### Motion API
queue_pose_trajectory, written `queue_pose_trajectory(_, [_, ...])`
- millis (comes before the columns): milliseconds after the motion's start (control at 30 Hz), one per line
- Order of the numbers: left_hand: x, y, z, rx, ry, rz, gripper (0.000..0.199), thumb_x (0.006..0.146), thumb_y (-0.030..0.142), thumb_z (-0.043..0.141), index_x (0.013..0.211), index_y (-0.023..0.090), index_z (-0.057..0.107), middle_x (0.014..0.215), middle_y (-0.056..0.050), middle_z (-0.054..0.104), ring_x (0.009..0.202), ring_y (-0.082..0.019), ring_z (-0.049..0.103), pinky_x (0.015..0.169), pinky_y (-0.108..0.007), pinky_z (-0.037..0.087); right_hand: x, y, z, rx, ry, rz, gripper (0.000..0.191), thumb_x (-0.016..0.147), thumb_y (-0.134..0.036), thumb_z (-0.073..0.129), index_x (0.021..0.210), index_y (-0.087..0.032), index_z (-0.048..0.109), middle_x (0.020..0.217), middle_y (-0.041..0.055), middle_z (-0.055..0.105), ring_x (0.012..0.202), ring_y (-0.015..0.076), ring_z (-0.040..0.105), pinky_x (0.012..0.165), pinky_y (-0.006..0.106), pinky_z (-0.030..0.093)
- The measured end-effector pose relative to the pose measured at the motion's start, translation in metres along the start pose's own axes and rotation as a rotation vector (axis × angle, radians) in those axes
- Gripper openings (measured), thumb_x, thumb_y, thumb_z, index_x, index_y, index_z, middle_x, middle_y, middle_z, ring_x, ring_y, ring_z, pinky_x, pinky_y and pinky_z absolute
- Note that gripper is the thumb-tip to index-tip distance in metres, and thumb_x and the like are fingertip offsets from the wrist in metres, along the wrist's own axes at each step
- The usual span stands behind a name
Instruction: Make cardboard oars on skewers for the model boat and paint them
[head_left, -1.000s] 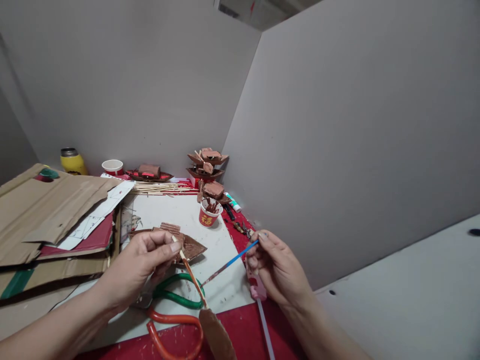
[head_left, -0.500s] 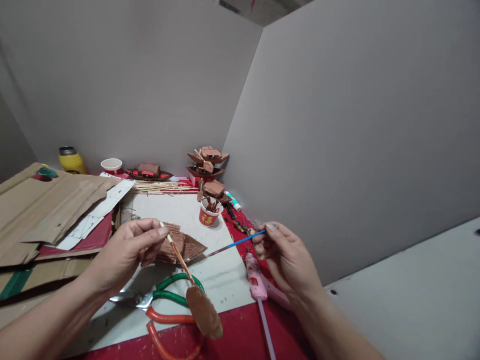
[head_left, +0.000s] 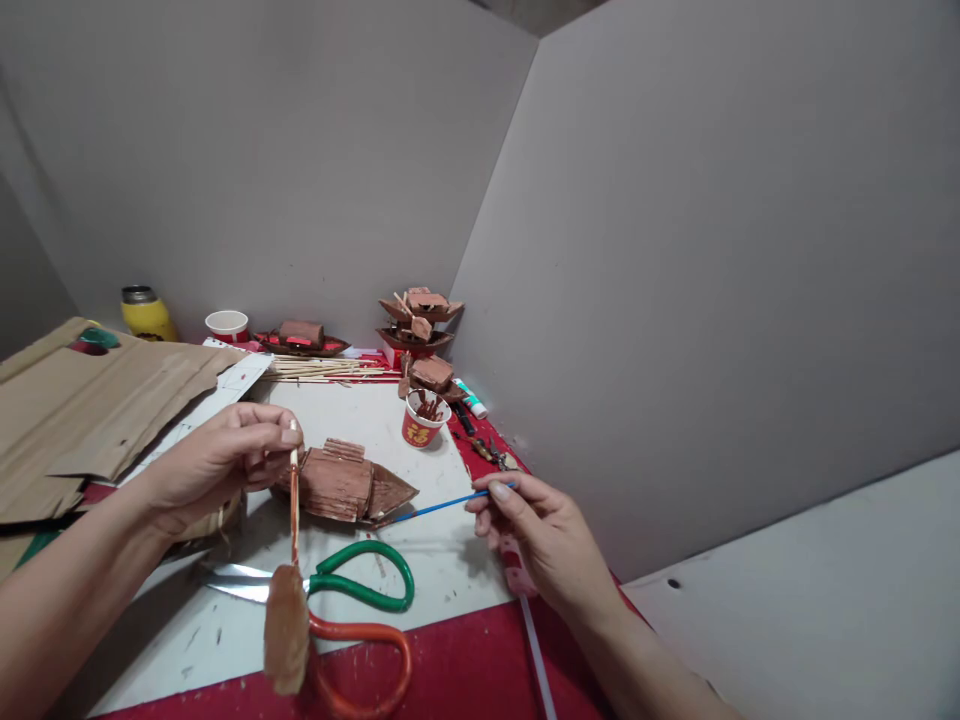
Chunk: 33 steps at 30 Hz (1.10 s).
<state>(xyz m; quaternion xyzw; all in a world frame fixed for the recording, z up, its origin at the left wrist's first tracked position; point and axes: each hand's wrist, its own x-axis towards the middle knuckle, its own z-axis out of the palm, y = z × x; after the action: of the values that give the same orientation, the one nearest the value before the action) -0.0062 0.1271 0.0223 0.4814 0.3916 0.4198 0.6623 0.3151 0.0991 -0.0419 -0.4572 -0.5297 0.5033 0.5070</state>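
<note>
Pinched in my left hand (head_left: 232, 455) is the top of a small wooden paddle (head_left: 286, 630), its brown-painted blade hanging down over the scissors (head_left: 364, 578). My right hand (head_left: 529, 520) is closed on a thin blue paintbrush (head_left: 442, 507), whose dark tip points left, close to the bow of a brown model boat (head_left: 337, 485). I cannot tell whether the tip touches the boat. The boat lies on the white board behind the scissors, which have one green and one red handle.
A paper cup with brown paint (head_left: 426, 420) stands behind the boat. Finished-looking model boats (head_left: 421, 320) are stacked at the back corner. Thin wooden sticks (head_left: 330, 370) lie left of them. Cardboard sheets (head_left: 135, 400) cover the left side. A pink glue gun (head_left: 516, 570) lies partly under my right hand.
My left hand has moved left with the paddle, which now hangs nearly upright. My right hand has lowered and shifted left, bringing the brush closer to the boat's bow.
</note>
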Motion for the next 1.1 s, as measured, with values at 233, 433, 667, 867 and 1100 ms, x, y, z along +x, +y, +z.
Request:
queue_pose_trajectory(233, [0.014,-0.021,-0.001,0.077,-0.036,-0.044,0.024,0.075,0.029,0.067,0.057,0.016,0.057,0.05,0.004,0.04,0.048,-0.008,0.03,0.046,-0.02,0.026,0.002,0.002,0.0,-0.01,0.037,0.036,0.031,0.081,-0.047,0.067,0.09,-0.017,0.07,0.069,0.0053,0.07,0.049,0.0116,0.057,0.032,0.015,0.037])
queue_pose_trajectory(433, [0.017,-0.03,0.004,0.069,-0.057,-0.095,0.026,0.071,0.031,0.07,0.054,0.016,0.057,0.049,0.004,0.04,0.047,-0.007,0.03,0.046,-0.02,0.023,0.005,-0.002,0.009,0.023,0.054,0.035,0.028,0.078,-0.046,0.07,0.083,-0.018,0.072,0.065,0.0048,0.07,0.046,0.0108,0.056,0.033,0.016,0.039])
queue_pose_trajectory(667, [0.019,-0.035,0.006,0.093,-0.069,-0.117,0.025,0.073,0.031,0.068,0.055,0.016,0.059,0.048,0.003,0.042,0.047,-0.008,0.03,0.047,-0.021,0.022,0.005,0.002,0.006,0.109,0.078,-0.024,0.022,0.079,-0.041,0.071,0.084,-0.019,0.072,0.069,0.0042,0.072,0.049,0.0106,0.06,0.044,0.019,0.049])
queue_pose_trajectory(867, [0.019,-0.036,0.006,0.106,-0.07,-0.12,0.026,0.073,0.031,0.068,0.054,0.016,0.058,0.047,0.003,0.043,0.047,-0.007,0.029,0.048,-0.021,0.023,0.002,0.006,0.005,0.14,0.103,-0.079,0.019,0.08,-0.038,0.071,0.084,-0.02,0.073,0.068,0.0034,0.072,0.051,0.0116,0.062,0.045,0.019,0.05])
queue_pose_trajectory(1100, [0.02,-0.038,0.006,0.091,-0.111,-0.128,0.025,0.074,0.03,0.069,0.057,0.015,0.059,0.049,0.004,0.046,0.047,-0.007,0.032,0.048,-0.019,0.025,-0.009,0.009,0.003,0.021,0.173,-0.239,0.013,0.085,-0.033,0.067,0.085,-0.022,0.073,0.066,0.0031,0.072,0.053,0.0135,0.065,0.039,0.018,0.048])
